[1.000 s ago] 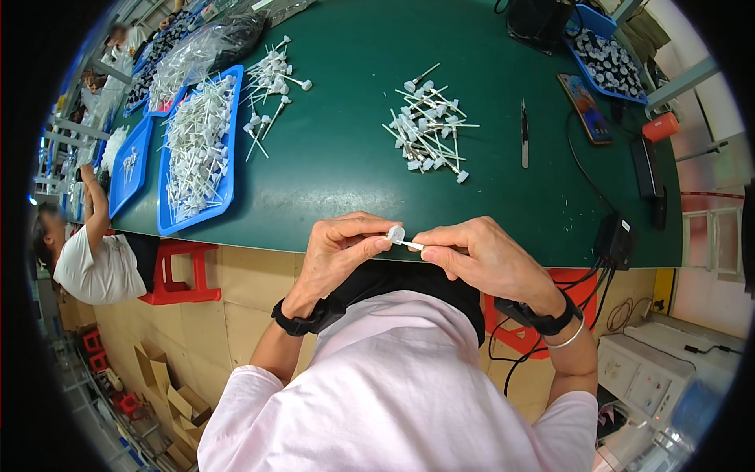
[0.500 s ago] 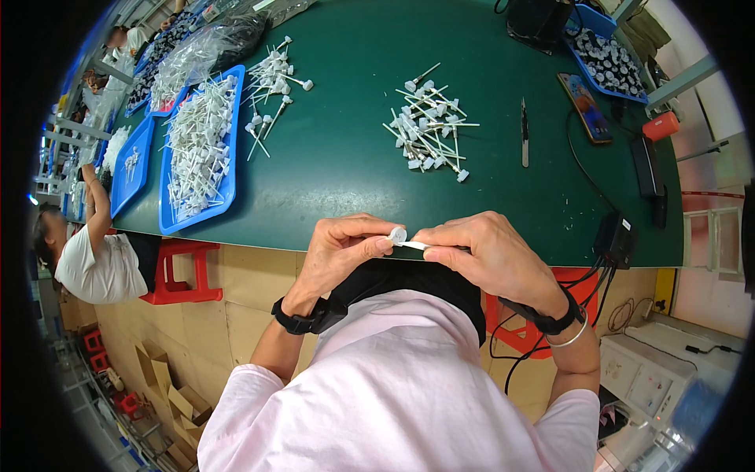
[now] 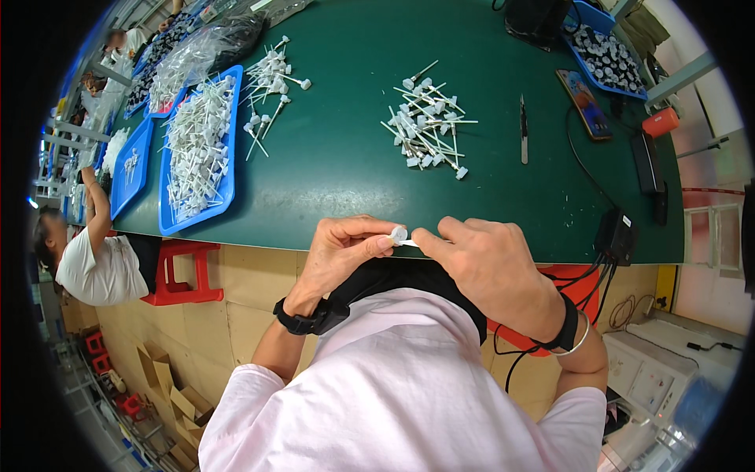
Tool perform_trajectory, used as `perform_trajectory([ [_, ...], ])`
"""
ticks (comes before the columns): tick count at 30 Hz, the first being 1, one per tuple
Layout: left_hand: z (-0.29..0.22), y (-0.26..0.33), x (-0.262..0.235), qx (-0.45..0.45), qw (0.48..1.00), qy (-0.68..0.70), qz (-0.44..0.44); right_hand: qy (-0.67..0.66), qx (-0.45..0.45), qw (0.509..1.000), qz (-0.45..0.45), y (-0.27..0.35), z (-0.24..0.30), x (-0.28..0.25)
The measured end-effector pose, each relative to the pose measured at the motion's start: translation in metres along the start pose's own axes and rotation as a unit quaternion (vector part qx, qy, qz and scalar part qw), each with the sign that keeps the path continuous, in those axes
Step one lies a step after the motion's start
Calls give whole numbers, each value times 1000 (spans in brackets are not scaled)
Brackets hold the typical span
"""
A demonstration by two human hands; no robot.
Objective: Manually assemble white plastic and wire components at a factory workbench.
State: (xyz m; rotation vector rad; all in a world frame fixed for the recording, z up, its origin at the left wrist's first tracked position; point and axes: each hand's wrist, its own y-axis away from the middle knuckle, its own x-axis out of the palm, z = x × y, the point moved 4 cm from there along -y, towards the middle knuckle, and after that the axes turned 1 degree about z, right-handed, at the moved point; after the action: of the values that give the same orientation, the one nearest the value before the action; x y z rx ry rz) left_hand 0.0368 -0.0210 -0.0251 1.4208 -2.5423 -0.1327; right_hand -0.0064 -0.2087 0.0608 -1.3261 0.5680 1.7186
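Note:
At the near edge of the table, my left hand [image 3: 346, 248] pinches a small white part [image 3: 399, 234] between thumb and fingertips. The part has a round, flat head, with a thin white stem running to the right. My right hand [image 3: 484, 259] is closed, its index fingertip on the stem; its thumb and the stem's far end are hidden beneath the fingers. Beyond my hands lies a loose pile of white-headed parts with thin stems [image 3: 429, 126]. A smaller heap of similar parts [image 3: 271, 75] lies farther left, beside a blue tray [image 3: 234, 169] full of them.
Tweezers [image 3: 524, 134] and a phone [image 3: 583, 106] lie to the right. Black cables run from a black box [image 3: 616, 237] at the right near edge. A blue tray of dark and clear parts [image 3: 605, 63] stands far right. On the left, a person [image 3: 98, 263] sits by a red stool [image 3: 185, 271].
My right hand has turned over the stem, its back now facing up and its wrist lower and farther right. My left hand keeps its pinch nearly in place.

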Motion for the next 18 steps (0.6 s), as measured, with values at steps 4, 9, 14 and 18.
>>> perform_trajectory([
  [4, -1, 1, 0, 4, 1000, -20, -21, -16, 4, 999, 37, -3, -6, 0],
  [9, -1, 1, -1, 18, 1000, -2, -19, -127, 42, 991, -6, -1, -13, -6],
  [14, -1, 2, -1, 22, 1000, 4, -19, -137, 38, 990, -10, -1, -12, 3],
  [18, -2, 1, -1, 21, 1000, 7, -20, -138, 45, 989, -8, -1, -13, 4],
])
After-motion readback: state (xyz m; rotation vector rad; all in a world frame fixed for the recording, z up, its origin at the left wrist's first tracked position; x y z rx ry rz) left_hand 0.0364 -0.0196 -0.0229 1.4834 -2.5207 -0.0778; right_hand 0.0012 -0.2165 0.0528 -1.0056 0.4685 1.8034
